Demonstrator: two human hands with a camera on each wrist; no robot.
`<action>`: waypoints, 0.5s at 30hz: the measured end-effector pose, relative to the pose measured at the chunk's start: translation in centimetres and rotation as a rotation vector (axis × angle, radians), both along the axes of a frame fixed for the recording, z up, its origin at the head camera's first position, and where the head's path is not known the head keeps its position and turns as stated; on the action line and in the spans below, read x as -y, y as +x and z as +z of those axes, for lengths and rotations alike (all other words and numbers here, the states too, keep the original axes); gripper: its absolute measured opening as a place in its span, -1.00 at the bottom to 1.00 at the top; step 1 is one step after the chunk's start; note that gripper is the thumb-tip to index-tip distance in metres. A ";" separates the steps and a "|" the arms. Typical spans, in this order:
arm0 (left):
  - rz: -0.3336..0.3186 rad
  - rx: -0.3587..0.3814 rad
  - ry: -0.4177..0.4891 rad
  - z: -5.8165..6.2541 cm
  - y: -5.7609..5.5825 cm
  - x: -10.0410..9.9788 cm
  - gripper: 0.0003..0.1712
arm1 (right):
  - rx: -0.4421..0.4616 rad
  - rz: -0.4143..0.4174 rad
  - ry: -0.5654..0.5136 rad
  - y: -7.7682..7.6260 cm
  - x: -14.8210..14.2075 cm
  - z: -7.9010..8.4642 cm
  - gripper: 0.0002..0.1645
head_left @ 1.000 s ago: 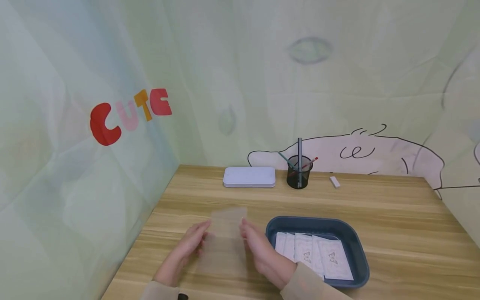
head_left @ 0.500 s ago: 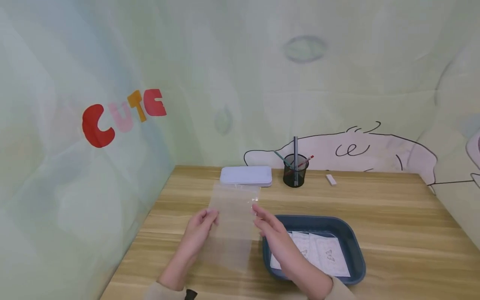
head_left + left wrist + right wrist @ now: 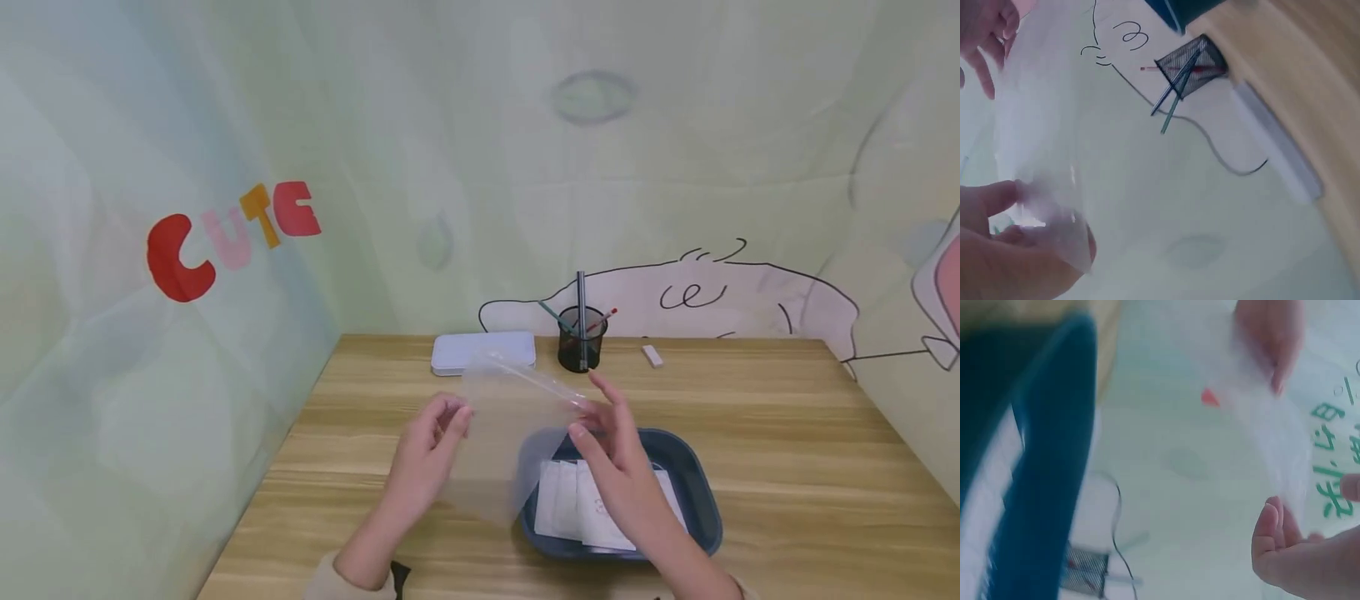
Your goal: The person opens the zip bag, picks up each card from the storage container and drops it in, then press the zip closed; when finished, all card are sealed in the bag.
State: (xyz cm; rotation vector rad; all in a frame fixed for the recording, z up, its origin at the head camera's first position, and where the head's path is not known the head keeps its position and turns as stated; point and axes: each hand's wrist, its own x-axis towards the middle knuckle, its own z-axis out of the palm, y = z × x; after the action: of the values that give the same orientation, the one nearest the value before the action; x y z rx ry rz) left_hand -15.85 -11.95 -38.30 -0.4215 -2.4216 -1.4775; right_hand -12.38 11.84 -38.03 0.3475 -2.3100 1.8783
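A clear plastic bag (image 3: 502, 433) hangs in the air between my two hands, its top edge slanting down to the right. My left hand (image 3: 423, 450) pinches its left side between thumb and fingers; the left wrist view shows the film (image 3: 1041, 125) passing between them. At the upper right corner, my right hand (image 3: 626, 467) holds the edge with thumb and curled fingers, its index finger raised. Behind the bag and right hand, a dark blue tray (image 3: 701, 500) holds several flat white packets (image 3: 558, 500), partly covered from view.
A white case (image 3: 450, 354) lies at the table's back. Beside it stands a black mesh pen holder (image 3: 573, 350) with pens, and a small white eraser (image 3: 652, 357) lies farther right. A printed curtain (image 3: 420, 167) hangs behind the wooden table (image 3: 787, 450).
Both hands have raised the bag and shifted it right, so that it now overlaps the tray. The bag has turned, its top edge now slanting. The head view has swung slightly right.
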 end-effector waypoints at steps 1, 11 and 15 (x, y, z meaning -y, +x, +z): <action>-0.012 -0.087 -0.068 0.2 0.1 -0.2 -0.79 | -0.048 -0.020 0.051 0.0 -0.4 0.2 -0.36; -0.032 -0.699 -0.419 1.6 0.4 -2.0 -0.79 | -0.404 -0.164 0.375 0.9 -2.5 0.4 -0.79; 0.054 -0.714 -0.445 1.8 0.5 -2.4 -0.81 | -0.425 -0.158 0.370 0.9 -2.5 0.0 -0.79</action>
State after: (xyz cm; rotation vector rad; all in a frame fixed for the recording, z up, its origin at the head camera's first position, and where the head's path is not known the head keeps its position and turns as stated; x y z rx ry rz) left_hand -15.37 -9.57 -36.49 -0.8044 -2.1040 -0.5854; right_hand -11.47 14.37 -38.04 0.5284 -2.2884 1.1619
